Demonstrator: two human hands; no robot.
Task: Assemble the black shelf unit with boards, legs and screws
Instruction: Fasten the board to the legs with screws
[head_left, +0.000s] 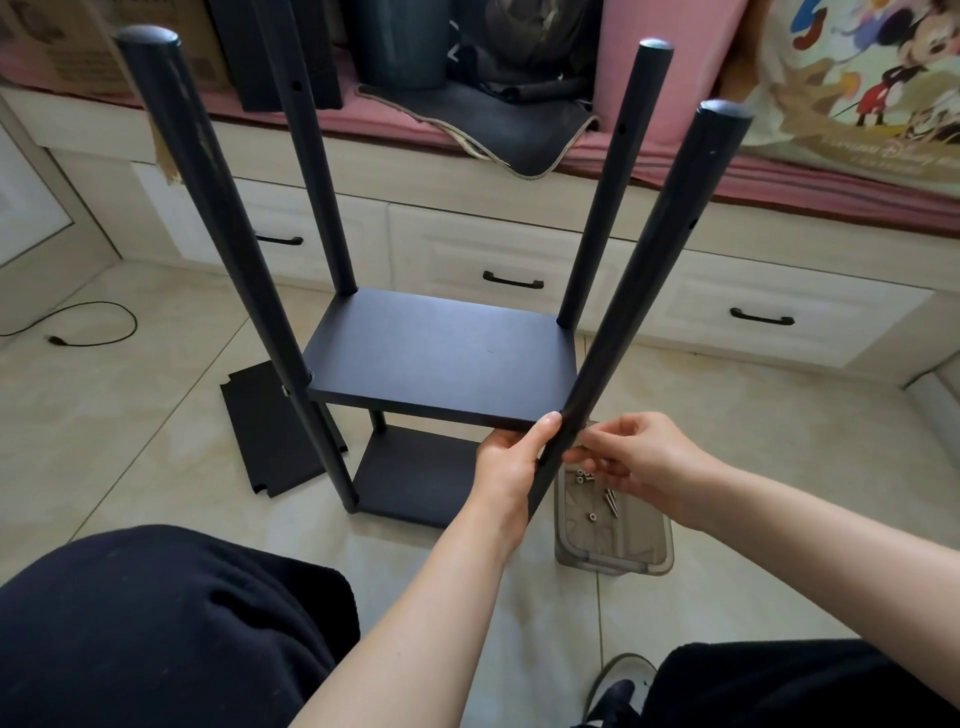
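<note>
Black laminate boards and round black tube legs make up the shelf unit, which stands on the pale tiled floor (675, 405) with four legs upright. The lower board (415, 478) sits at floor level; the upper board (441, 353) sits partway up the legs.

Step in hand, as judged: fixing the upper board to the near right leg (644, 291) at its front corner.

Left hand (506, 467): fingers and thumb curled round the near right leg just under the board, steadying the joint. Right hand (631, 462): fingertips pinched at the far side of that leg at board height. It appears to hold a small fastener, but the item itself is hidden.

A grey plastic tray (613, 525) with loose metal screws (609, 501) lies on the floor just beside the unit. One spare black board (275, 431) lies flat to the left.

Next move, as judged: seat the screw squarely in the leg hole and keep hole and board edge aligned while it is driven. Upper leg holes remain vacant.
</note>
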